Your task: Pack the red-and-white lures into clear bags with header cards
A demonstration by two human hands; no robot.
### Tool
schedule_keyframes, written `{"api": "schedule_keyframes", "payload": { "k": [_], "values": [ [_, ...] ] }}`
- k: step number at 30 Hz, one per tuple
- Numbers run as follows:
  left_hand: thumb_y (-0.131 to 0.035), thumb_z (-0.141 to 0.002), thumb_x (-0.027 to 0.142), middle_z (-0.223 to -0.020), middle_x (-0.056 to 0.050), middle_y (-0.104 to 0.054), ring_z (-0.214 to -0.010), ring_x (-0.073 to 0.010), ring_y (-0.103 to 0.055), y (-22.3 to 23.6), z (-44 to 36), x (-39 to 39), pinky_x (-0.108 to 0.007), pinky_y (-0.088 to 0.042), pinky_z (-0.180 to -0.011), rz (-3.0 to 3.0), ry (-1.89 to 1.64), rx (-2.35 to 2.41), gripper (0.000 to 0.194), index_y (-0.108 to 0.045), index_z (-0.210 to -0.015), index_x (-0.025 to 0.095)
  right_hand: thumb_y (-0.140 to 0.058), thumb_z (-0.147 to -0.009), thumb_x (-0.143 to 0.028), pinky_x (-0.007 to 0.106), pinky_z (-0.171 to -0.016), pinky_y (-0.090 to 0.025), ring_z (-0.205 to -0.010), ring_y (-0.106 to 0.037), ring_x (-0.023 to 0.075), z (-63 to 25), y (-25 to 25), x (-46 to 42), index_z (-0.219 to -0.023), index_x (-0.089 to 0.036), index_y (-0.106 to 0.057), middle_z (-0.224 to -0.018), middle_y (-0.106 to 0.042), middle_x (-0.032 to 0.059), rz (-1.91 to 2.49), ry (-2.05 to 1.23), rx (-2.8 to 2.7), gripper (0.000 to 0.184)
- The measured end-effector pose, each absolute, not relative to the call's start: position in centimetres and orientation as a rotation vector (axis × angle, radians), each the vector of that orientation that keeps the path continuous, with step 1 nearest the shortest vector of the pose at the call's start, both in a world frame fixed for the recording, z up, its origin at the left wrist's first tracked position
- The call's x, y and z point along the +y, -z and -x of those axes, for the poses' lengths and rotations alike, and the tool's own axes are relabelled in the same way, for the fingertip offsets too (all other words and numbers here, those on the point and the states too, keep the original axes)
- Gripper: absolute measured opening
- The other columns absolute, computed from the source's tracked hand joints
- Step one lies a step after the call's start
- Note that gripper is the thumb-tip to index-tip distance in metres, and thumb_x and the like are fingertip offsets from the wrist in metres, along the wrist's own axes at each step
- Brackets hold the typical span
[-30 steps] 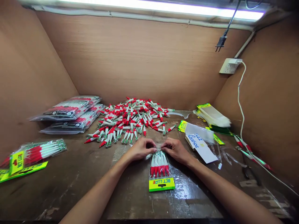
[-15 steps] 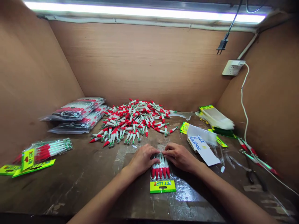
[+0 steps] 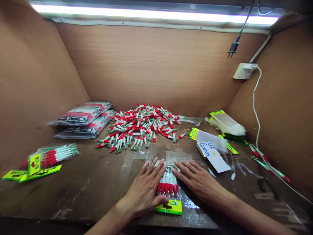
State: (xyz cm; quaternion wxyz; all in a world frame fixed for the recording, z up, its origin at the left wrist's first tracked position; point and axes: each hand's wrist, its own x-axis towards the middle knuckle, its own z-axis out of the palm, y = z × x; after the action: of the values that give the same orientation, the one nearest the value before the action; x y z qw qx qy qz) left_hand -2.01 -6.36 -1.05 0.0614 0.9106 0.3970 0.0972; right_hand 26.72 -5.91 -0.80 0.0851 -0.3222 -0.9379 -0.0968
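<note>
A clear packet of red-and-white lures point(image 3: 168, 187) with a yellow-green header card lies flat on the dark worktable point(image 3: 93, 182) near the front edge. My left hand point(image 3: 146, 189) lies flat on the packet's left side, fingers stretched out. My right hand point(image 3: 198, 181) rests flat against its right side, fingers spread. A big loose pile of red-and-white lures point(image 3: 141, 125) sits behind the packet at the middle of the table.
Stacked filled bags point(image 3: 81, 119) lie at the back left. A finished packet and loose header cards point(image 3: 41, 160) sit at the left edge. Empty sleeves and cards point(image 3: 220, 129) lie at the right, near a white cable point(image 3: 256, 107) and wall socket point(image 3: 243, 70).
Both hands went from pinching the packet's far end to lying flat with fingers stretched over it. The packet has slid a little toward me.
</note>
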Motion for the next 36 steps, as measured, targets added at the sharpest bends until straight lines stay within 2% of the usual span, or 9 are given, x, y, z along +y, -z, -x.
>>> {"api": "schedule_keyframes", "payload": {
  "k": [6, 9, 11, 13, 16, 21, 24, 28, 36],
  "values": [
    [-0.048, -0.089, 0.073, -0.166, -0.005, -0.013, -0.153, -0.0335, -0.008, 1.1, 2.1, -6.7, -0.053, -0.007, -0.122, -2.743, -0.309, 1.202, 0.093, -0.006, -0.16, 0.031, -0.054, -0.093, -0.015, 0.049, -0.112, -0.037, -0.14, -0.042, 0.0304, -28.9, 0.8, -7.4, -0.151, -0.032, -0.039, -0.161, -0.033, 0.005, 0.952, 0.02, -2.785, 0.063],
    [-0.047, -0.092, 0.068, -0.165, -0.012, -0.018, -0.152, -0.0334, -0.015, 1.7, 1.8, -6.5, -0.052, -0.018, -0.121, -2.622, -0.53, 1.476, 0.089, -0.013, -0.16, 0.023, -0.048, -0.099, -0.024, 0.041, -0.104, -0.045, -0.128, -0.054, 0.0266, -28.6, 1.0, -7.6, -0.138, -0.027, -0.056, -0.146, -0.054, 0.0105, 1.201, -0.28, -2.489, 0.04],
    [-0.046, -0.095, 0.064, -0.162, -0.018, -0.027, -0.15, -0.0351, -0.022, 2.1, 1.3, -6.3, -0.054, -0.025, -0.118, -2.438, -0.667, 1.744, 0.079, -0.032, -0.156, 0.016, -0.044, -0.103, -0.033, 0.037, -0.093, -0.049, -0.11, -0.063, 0.0245, -27.7, 1.0, -7.1, -0.12, -0.023, -0.067, -0.121, -0.068, 0.0118, 1.363, -0.459, -2.244, 0.031],
    [-0.049, -0.095, 0.06, -0.157, -0.02, -0.037, -0.148, -0.0375, -0.028, 2.5, 0.6, -6.1, -0.057, -0.027, -0.116, -2.301, -0.714, 1.851, 0.063, -0.057, -0.139, 0.016, -0.045, -0.102, -0.042, 0.035, -0.083, -0.049, -0.093, -0.066, 0.0234, -26.4, 0.9, -6.2, -0.102, -0.022, -0.072, -0.1, -0.071, 0.0096, 1.434, -0.594, -2.119, 0.033],
    [-0.061, -0.091, 0.05, -0.149, -0.017, -0.05, -0.144, -0.0368, -0.036, 2.7, -0.7, -5.8, -0.056, -0.031, -0.115, -2.129, -0.86, 1.719, 0.043, -0.068, -0.121, 0.02, -0.057, -0.094, -0.047, 0.033, -0.074, -0.047, -0.083, -0.064, 0.0227, -24.7, 1.2, -4.7, -0.091, -0.021, -0.07, -0.09, -0.07, 0.0071, 1.439, -0.734, -2.021, 0.029],
    [-0.069, -0.087, 0.045, -0.112, -0.016, -0.074, -0.096, -0.0297, -0.073, 1.5, -2.4, -5.5, -0.04, -0.057, -0.082, -1.34, -1.141, 1.161, 0.061, -0.052, -0.138, 0.017, -0.068, -0.084, -0.054, 0.028, -0.063, -0.045, -0.07, -0.06, 0.0172, -23.3, 2.0, -3.5, -0.108, -0.019, -0.063, -0.083, -0.068, 0.0027, 1.185, -1.268, -1.547, 0.042],
    [-0.079, -0.079, 0.047, -0.102, -0.015, -0.077, -0.087, -0.0265, -0.073, 0.5, -3.2, -5.4, -0.034, -0.057, -0.075, -1.07, -1.175, 0.993, 0.064, -0.059, -0.13, 0.013, -0.074, -0.08, -0.053, 0.026, -0.061, -0.044, -0.065, -0.059, 0.0149, -23.0, 1.6, -3.6, -0.107, -0.016, -0.067, -0.08, -0.069, 0.0024, 0.993, -1.549, -1.398, 0.046],
    [-0.083, -0.074, 0.046, -0.101, -0.012, -0.077, -0.087, -0.0231, -0.072, 0.3, -3.9, -5.1, -0.028, -0.056, -0.075, -1.032, -1.249, 0.984, 0.05, -0.072, -0.111, 0.014, -0.078, -0.078, -0.051, 0.027, -0.067, -0.047, -0.073, -0.063, 0.0179, -23.1, 0.4, -4.2, -0.092, -0.016, -0.073, -0.083, -0.072, 0.0031, 0.959, -1.505, -1.424, 0.038],
    [-0.087, -0.07, 0.044, -0.094, -0.009, -0.078, -0.08, -0.0203, -0.072, 1.9, -3.5, -4.1, -0.026, -0.056, -0.071, -0.867, -1.397, 0.997, 0.048, -0.073, -0.106, 0.015, -0.072, -0.084, -0.052, 0.033, -0.077, -0.055, -0.082, -0.069, 0.0187, -24.8, 0.4, -3.7, -0.116, -0.022, -0.072, -0.105, -0.074, 0.0097, 0.963, -1.483, -1.207, 0.045]
  ]
}}
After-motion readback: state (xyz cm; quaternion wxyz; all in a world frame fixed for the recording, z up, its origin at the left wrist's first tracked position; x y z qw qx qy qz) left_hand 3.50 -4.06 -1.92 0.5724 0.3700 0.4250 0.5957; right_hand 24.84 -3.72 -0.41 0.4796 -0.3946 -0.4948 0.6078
